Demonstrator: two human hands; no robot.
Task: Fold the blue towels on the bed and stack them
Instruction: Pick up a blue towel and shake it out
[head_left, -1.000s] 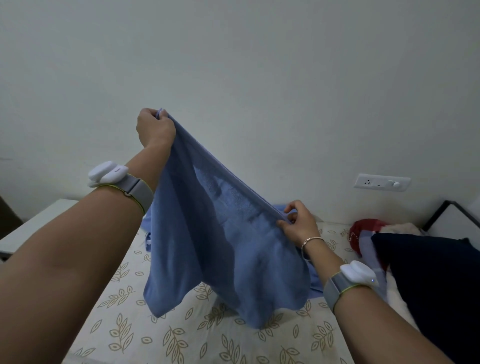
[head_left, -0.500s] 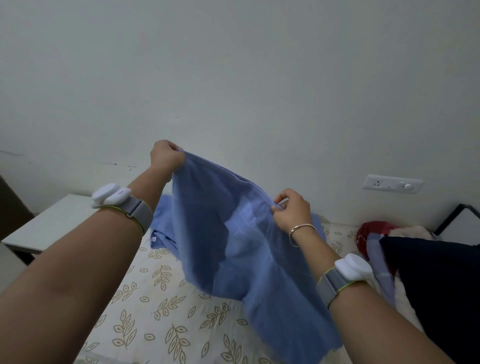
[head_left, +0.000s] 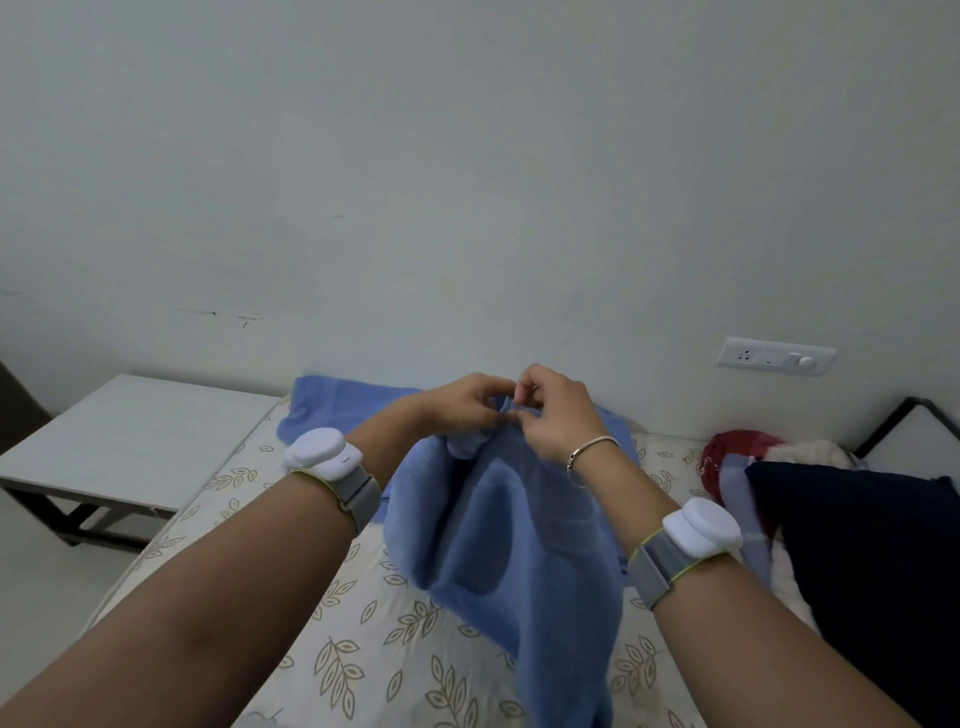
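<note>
A blue towel (head_left: 519, 551) hangs doubled over in front of me above the bed (head_left: 363, 660), its lower end trailing down past the bottom of the view. My left hand (head_left: 462, 402) and my right hand (head_left: 553, 410) meet at its top, both pinching the towel's upper corners together. Another blue towel (head_left: 337, 405) lies flat at the far side of the bed against the wall, partly hidden behind my hands and the held towel.
The bed has a cream sheet with a leaf print. A low white table (head_left: 119, 441) stands to the left of it. A dark blue pillow (head_left: 862, 561) and red and white cloth (head_left: 737, 457) lie at the right. A wall socket (head_left: 774, 356) is above them.
My left hand came down and to the right, my right hand moved left, and the two now meet, bringing the towel's corners together. The towel hangs folded in half.
</note>
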